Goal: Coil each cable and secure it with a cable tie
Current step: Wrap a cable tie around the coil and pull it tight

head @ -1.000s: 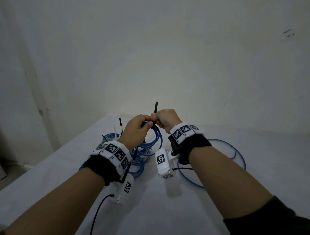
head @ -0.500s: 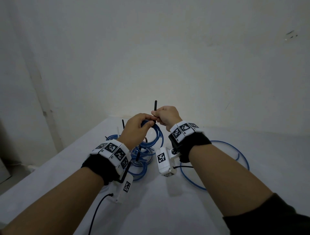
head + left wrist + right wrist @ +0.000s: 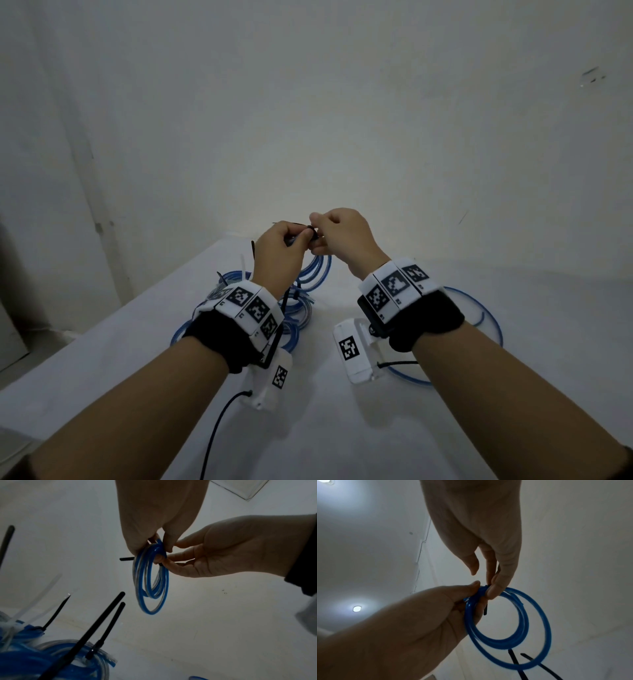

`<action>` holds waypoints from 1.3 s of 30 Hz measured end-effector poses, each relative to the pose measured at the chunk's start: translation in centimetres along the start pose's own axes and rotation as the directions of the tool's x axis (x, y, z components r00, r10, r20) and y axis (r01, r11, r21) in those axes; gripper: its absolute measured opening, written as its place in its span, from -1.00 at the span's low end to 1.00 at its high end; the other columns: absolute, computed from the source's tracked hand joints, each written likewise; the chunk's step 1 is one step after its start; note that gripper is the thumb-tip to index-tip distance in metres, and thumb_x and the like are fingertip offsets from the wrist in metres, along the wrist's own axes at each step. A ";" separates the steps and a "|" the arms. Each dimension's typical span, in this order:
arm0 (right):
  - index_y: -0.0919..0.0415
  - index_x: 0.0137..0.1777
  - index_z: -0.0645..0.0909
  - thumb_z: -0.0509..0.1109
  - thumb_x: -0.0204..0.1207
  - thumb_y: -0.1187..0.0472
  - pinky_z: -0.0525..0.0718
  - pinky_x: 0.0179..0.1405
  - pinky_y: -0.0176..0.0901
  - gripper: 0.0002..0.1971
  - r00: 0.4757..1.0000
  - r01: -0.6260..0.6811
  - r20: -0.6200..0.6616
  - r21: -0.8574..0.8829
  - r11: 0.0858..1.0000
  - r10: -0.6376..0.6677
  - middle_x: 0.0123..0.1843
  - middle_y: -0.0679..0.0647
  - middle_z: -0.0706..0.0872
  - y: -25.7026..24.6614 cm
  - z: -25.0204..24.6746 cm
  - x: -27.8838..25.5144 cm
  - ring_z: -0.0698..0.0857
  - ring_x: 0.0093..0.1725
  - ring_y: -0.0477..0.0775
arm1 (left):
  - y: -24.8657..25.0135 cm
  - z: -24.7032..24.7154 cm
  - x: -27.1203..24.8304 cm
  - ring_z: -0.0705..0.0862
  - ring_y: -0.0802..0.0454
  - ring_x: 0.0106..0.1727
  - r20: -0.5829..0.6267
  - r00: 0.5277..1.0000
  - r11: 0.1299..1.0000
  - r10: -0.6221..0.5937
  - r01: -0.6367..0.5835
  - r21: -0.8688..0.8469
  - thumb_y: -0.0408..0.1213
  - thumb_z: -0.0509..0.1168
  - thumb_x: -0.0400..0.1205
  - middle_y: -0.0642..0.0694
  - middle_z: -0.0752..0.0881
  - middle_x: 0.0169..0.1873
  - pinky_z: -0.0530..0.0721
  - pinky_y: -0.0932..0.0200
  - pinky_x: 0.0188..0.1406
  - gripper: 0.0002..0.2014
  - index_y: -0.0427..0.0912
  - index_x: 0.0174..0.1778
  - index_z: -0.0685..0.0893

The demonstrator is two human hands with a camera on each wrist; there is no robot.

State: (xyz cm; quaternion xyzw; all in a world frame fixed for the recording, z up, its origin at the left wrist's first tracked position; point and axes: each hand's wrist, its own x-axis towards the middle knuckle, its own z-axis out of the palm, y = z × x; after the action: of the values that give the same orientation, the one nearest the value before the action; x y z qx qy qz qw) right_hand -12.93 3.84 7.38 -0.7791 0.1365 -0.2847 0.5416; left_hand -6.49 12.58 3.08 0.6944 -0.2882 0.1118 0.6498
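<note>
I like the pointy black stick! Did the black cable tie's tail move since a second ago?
Yes. The black cable tie tail stood upright against the wall a second ago; now it points sideways, toward the left, over the left hand.

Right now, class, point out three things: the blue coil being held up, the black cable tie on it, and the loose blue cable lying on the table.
blue coil (image 3: 508, 641), right wrist view, lower curve of its loops.
black cable tie (image 3: 126, 558), left wrist view, free tail.
loose blue cable (image 3: 493, 318), head view, right-hand curve.
</note>
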 end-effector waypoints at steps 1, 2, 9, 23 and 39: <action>0.34 -0.22 0.62 0.30 0.61 0.16 0.79 -0.13 -0.03 -0.73 1.000 0.000 -0.015 -0.002 1.000 0.000 -0.23 0.30 0.76 0.1 -0.1 -0.2 0.75 -0.27 0.17 | 0.2 0.1 -0.4 0.70 0.02 -0.14 0.018 1.000 1.000 -0.004 0.004 -0.005 -0.30 0.28 0.63 -0.09 0.76 -0.21 0.67 0.12 -0.04 -0.86 -0.25 -0.11 0.73; 0.29 -0.26 0.61 0.33 0.59 0.16 0.79 -0.10 0.00 -0.75 1.000 0.003 -0.029 -0.010 1.000 -0.004 -0.22 0.28 0.76 0.4 -0.2 -0.5 0.75 -0.26 0.16 | 0.4 0.2 -0.9 0.70 -0.01 -0.15 0.038 0.999 1.000 -0.002 0.002 -0.008 -0.29 0.25 0.65 -0.11 0.76 -0.23 0.67 0.06 -0.05 -0.82 -0.26 -0.13 0.74; 0.32 -0.06 0.66 0.57 0.37 0.16 0.75 0.05 0.11 -0.73 0.999 -0.006 -0.043 0.066 0.998 0.009 -0.06 0.22 0.77 1.4 -1.5 -2.4 0.77 -0.02 0.21 | 1.6 -0.5 -3.1 0.67 -0.20 0.16 0.220 0.969 0.974 -0.114 0.152 -0.167 -0.37 0.12 0.70 -0.35 0.64 0.13 0.67 -0.09 0.20 -0.79 -0.18 -0.14 0.66; 0.39 -0.22 0.59 0.35 0.45 0.60 0.73 -0.32 -0.27 -0.86 0.967 -0.219 0.192 0.304 0.927 0.166 -0.29 0.27 0.66 3.5 -0.6 -6.2 0.68 -0.41 0.08 | -0.9 -5.0 -4.8 0.61 0.06 0.09 0.302 0.951 0.956 -0.069 -0.023 0.292 -0.29 0.26 0.65 -0.04 0.64 0.09 0.57 0.23 0.09 -0.79 -0.12 0.20 0.63; 0.12 -0.37 0.63 0.51 0.38 0.42 0.76 -0.03 0.25 -0.78 0.916 -0.241 0.277 -0.197 0.950 0.290 -0.34 0.06 0.65 8.2 6.0 -6.2 0.66 -0.25 0.07 | -4.7 -9.6 -4.6 0.59 0.15 -0.09 0.405 0.872 0.711 -0.276 -0.098 0.696 -0.27 0.38 0.58 -0.08 0.76 -0.04 0.44 0.32 -0.06 -0.83 -0.14 0.05 0.79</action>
State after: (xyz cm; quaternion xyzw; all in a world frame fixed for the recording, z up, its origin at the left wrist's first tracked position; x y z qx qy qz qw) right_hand -13.53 8.57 -3.47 -0.8281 0.1790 -0.0738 0.5262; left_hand -5.50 22.97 -2.06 0.9057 -0.3412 0.0034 0.2516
